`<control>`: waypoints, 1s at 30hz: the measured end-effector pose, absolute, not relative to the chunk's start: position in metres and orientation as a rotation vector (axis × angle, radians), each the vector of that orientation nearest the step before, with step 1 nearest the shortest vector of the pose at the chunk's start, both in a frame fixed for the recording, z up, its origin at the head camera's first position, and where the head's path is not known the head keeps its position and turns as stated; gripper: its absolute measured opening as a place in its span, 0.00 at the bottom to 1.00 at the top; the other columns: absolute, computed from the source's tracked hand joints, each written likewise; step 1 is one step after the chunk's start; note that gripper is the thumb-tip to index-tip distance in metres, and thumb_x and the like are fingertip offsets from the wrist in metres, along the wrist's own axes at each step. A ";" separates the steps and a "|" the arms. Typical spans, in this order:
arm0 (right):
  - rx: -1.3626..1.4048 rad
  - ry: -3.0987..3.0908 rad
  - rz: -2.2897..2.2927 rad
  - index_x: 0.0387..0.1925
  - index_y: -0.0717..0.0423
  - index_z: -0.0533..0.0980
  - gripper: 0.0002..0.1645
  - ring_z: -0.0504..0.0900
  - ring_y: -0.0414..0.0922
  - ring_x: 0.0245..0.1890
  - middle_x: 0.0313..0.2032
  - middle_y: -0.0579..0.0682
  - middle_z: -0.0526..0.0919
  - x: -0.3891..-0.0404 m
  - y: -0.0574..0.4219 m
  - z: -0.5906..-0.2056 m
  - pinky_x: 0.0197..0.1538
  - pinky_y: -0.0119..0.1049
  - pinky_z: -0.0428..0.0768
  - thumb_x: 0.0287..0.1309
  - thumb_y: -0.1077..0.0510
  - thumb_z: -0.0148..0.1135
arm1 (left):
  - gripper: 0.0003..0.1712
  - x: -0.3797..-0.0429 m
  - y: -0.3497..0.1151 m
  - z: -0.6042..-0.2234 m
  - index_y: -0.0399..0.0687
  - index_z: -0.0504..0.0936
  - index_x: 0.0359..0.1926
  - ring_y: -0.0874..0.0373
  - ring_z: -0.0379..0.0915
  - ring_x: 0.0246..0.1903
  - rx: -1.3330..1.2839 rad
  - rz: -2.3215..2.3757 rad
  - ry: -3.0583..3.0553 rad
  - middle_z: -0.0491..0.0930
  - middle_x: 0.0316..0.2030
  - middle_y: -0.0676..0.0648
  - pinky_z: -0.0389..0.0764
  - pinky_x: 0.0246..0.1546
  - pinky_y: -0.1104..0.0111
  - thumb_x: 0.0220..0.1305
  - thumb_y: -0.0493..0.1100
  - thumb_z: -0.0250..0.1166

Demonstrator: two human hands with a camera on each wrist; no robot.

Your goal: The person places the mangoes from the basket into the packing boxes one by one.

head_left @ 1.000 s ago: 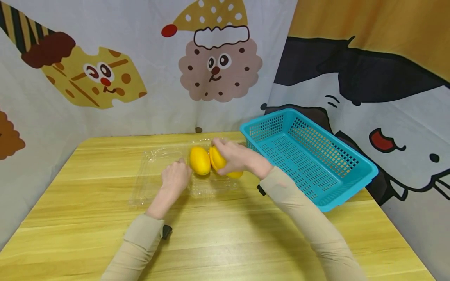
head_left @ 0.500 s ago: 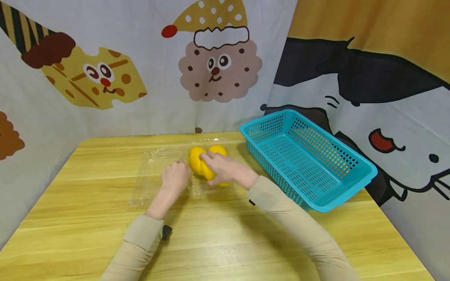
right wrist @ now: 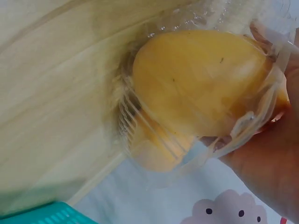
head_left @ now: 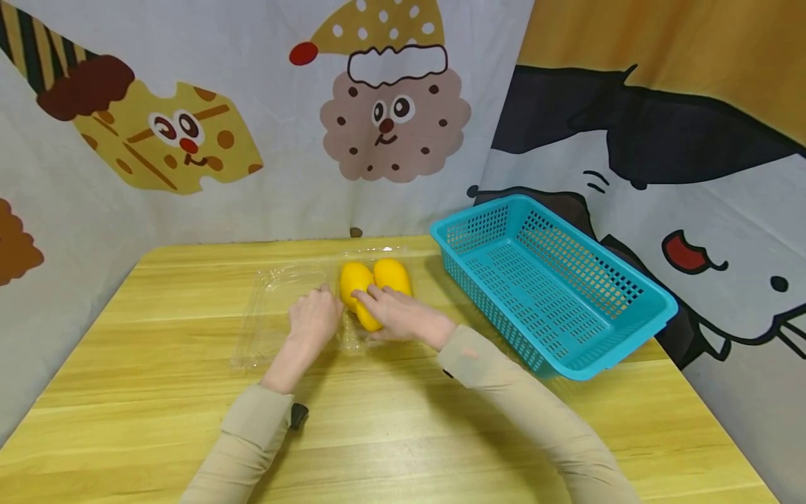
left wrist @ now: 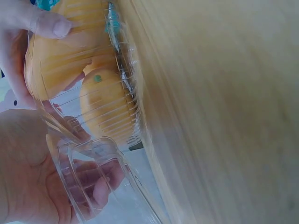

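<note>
A clear plastic clamshell container lies spread open on the table, with yellow mangoes in its right half. Two mangoes, the left one and the right one, sit side by side at the back. My right hand holds a front mango from above; in the left wrist view its thumb presses that mango, partly behind ribbed plastic. My left hand has curled fingers at the container's middle fold, and they show through the plastic in the left wrist view.
A turquoise perforated basket stands to the right of the container, close to the right forearm. Behind the wooden table hangs a cartoon-printed curtain.
My right hand has moved left and toward me, lowering its mango in front of the other two. Its fingers now lie straighter over the fruit. The left hand has stayed in place.
</note>
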State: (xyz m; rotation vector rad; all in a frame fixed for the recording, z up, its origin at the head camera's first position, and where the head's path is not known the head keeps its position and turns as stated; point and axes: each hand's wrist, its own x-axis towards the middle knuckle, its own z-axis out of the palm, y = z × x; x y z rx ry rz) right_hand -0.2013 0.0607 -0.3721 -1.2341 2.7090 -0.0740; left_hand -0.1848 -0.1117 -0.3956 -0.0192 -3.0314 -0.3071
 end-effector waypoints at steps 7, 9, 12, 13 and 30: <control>-1.311 2.698 -0.097 0.71 0.57 0.53 0.50 0.73 0.54 0.59 0.63 0.61 0.67 -0.201 0.064 -0.376 0.64 0.43 0.74 0.56 0.39 0.62 | 0.19 -0.185 -0.111 -0.397 0.29 0.76 0.39 0.43 0.77 0.21 -0.020 -0.306 -3.023 0.79 0.25 0.35 0.76 0.16 0.60 0.68 0.46 0.54; -1.318 2.697 -0.114 0.70 0.56 0.54 0.49 0.74 0.53 0.58 0.62 0.60 0.68 -0.201 0.065 -0.377 0.62 0.42 0.75 0.57 0.38 0.61 | 0.19 -0.185 -0.111 -0.397 0.29 0.76 0.39 0.43 0.77 0.21 -0.019 -0.306 -3.025 0.79 0.25 0.35 0.76 0.16 0.60 0.68 0.46 0.54; -1.321 2.690 -0.149 0.70 0.57 0.55 0.47 0.74 0.50 0.56 0.60 0.58 0.69 -0.202 0.065 -0.379 0.61 0.41 0.75 0.58 0.38 0.60 | 0.19 -0.186 -0.111 -0.397 0.29 0.76 0.40 0.44 0.76 0.21 -0.015 -0.309 -3.033 0.79 0.25 0.36 0.76 0.16 0.61 0.68 0.46 0.54; -1.321 2.686 -0.162 0.70 0.57 0.56 0.46 0.74 0.49 0.55 0.59 0.57 0.70 -0.202 0.065 -0.380 0.61 0.41 0.76 0.59 0.38 0.59 | 0.19 -0.186 -0.111 -0.397 0.29 0.76 0.40 0.44 0.76 0.21 -0.013 -0.311 -3.034 0.79 0.25 0.36 0.76 0.16 0.61 0.68 0.46 0.54; -1.125 3.003 -0.538 0.52 0.63 0.74 0.19 0.77 0.49 0.45 0.47 0.56 0.77 -0.225 0.075 -0.389 0.50 0.39 0.80 0.64 0.55 0.57 | 0.18 -0.185 -0.113 -0.395 0.31 0.75 0.36 0.49 0.72 0.18 -0.025 -0.338 -3.042 0.75 0.22 0.39 0.72 0.13 0.65 0.68 0.45 0.53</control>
